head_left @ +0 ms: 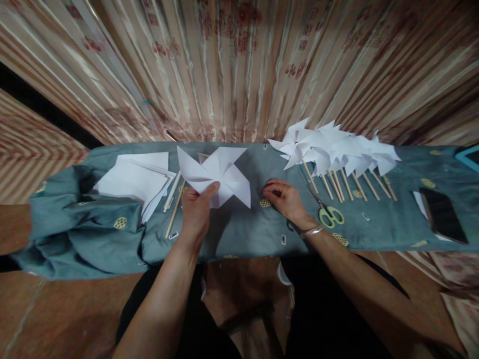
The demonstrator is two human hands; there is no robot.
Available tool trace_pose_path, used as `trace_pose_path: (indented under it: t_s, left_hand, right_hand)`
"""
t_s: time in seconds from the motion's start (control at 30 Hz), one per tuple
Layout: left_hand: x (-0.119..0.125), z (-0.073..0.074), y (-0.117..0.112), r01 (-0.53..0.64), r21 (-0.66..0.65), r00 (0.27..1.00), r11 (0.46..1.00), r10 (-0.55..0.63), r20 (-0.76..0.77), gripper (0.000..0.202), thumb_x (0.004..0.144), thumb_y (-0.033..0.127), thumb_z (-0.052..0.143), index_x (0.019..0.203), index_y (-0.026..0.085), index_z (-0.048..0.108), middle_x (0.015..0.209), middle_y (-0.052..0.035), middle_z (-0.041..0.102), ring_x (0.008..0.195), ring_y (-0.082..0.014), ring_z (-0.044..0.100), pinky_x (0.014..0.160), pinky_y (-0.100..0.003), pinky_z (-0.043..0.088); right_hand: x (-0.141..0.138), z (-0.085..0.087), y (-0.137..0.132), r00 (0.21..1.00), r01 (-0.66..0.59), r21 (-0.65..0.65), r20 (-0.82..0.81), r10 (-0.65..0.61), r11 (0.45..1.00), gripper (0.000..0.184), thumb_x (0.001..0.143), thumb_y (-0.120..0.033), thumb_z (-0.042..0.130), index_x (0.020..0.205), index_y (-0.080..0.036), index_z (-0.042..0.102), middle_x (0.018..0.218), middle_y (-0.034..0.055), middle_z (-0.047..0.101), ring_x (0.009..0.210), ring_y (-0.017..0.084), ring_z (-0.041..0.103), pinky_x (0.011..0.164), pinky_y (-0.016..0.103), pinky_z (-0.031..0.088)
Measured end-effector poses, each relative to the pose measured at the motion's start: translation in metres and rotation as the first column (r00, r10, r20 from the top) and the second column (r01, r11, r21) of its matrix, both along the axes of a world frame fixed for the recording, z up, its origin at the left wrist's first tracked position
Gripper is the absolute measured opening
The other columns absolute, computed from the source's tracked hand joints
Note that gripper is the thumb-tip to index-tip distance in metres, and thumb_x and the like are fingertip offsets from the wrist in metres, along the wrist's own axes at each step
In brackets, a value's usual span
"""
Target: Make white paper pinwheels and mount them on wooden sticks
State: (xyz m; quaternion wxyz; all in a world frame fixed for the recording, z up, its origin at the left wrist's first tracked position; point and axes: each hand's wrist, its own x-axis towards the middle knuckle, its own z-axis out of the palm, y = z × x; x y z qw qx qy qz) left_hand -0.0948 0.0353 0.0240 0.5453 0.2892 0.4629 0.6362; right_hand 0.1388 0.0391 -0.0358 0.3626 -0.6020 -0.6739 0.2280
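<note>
My left hand (pixel 197 209) grips a white folded paper pinwheel head (pixel 217 174), thumb on its lower edge, holding it above the grey-green cloth (pixel 239 224). My right hand (pixel 285 198) rests on the cloth just right of it, fingers curled and pinched over something small and dark that I cannot make out. A row of finished white pinwheels on wooden sticks (pixel 337 152) lies to the right of that hand. Loose wooden sticks (pixel 174 199) lie left of my left hand.
A stack of white paper sheets (pixel 136 182) sits at the left. Green-handled scissors (pixel 329 212) lie beside my right wrist. A dark phone (pixel 443 214) lies at the far right. A striped curtain hangs behind the cloth-covered bench.
</note>
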Motion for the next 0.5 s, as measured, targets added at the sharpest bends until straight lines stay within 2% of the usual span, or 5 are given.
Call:
trace_pose_path:
  t_s: [0.1, 0.27, 0.5]
  left_hand:
    - [0.0, -0.0007, -0.0017, 0.002, 0.002, 1.0, 1.0, -0.002, 0.001, 0.019, 0.057, 0.023, 0.083, 0.073, 0.019, 0.074, 0.075, -0.0013, 0.074, 0.065, -0.0136, 0.066, 0.067, -0.025, 0.05]
    - [0.0012, -0.0004, -0.0039, 0.023, -0.009, 0.999, 1.0, -0.023, 0.044, 0.022, 0.057, 0.023, 0.085, 0.076, 0.018, 0.075, 0.077, -0.0024, 0.075, 0.066, -0.0139, 0.066, 0.07, -0.027, 0.05]
    - [0.0016, -0.0027, -0.0038, 0.013, -0.011, 0.999, 1.0, -0.013, 0.035, 0.021, 0.056, 0.023, 0.084, 0.074, 0.018, 0.075, 0.077, -0.002, 0.075, 0.066, -0.013, 0.066, 0.068, -0.025, 0.05]
  right_hand:
    - [0.0002, -0.0036, 0.0002, 1.0, -0.022, 0.006, -0.001, 0.022, 1.0, 0.008, 0.078, -0.024, 0.067, 0.078, -0.024, 0.075, 0.096, 0.0055, 0.073, 0.108, 0.024, 0.064, 0.099, 0.042, 0.048]
    - [0.0014, -0.0049, -0.002, 0.999, -0.047, -0.007, 0.016, 0.047, 0.999, 0.011, 0.079, -0.024, 0.068, 0.086, -0.025, 0.077, 0.11, 0.0067, 0.07, 0.112, 0.024, 0.062, 0.102, 0.043, 0.047]
    - [0.0033, -0.0028, -0.0043, 0.992, -0.114, -0.035, 0.049, 0.115, 0.993, 0.017, 0.08, -0.02, 0.068, 0.093, -0.024, 0.078, 0.118, 0.0083, 0.067, 0.117, 0.025, 0.06, 0.105, 0.045, 0.044]
